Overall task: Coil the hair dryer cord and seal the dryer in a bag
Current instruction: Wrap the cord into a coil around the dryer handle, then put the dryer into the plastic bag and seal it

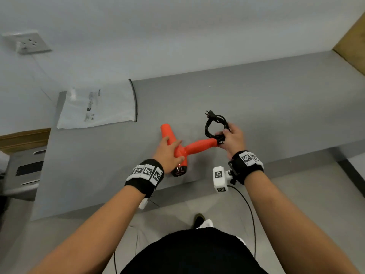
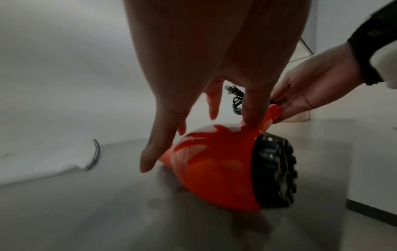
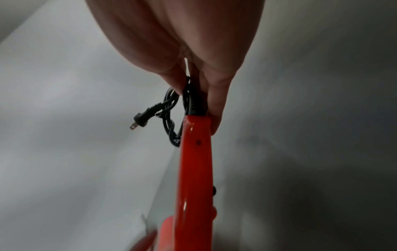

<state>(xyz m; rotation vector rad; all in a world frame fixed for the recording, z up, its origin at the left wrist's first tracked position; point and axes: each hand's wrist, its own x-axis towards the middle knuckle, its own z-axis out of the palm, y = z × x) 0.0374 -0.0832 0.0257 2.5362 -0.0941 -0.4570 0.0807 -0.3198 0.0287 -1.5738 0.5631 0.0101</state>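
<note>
Hair dryer is lying on its side on the grey table, handle pointing right, black rear grille toward the near edge.

Left hand is resting flat over the barrel, fingers straight and spread, not wrapping it. Looks like it's just pinning the body so it doesn't slide or roll while the other end gets worked.

Right hand is pinching the coiled cord against the handle end, thumb and fingers closed on the loops right where the cord exits. That's probably keeping the coil from springing open. Plug is sticking out free at the top of the loop.

Bag is lying flat on the table's far left corner, well apart from the dryer, its dark zip strip facing the dryer. Can't tell whether the mouth is open.

Coiling looks done; bagging not started.
</note>
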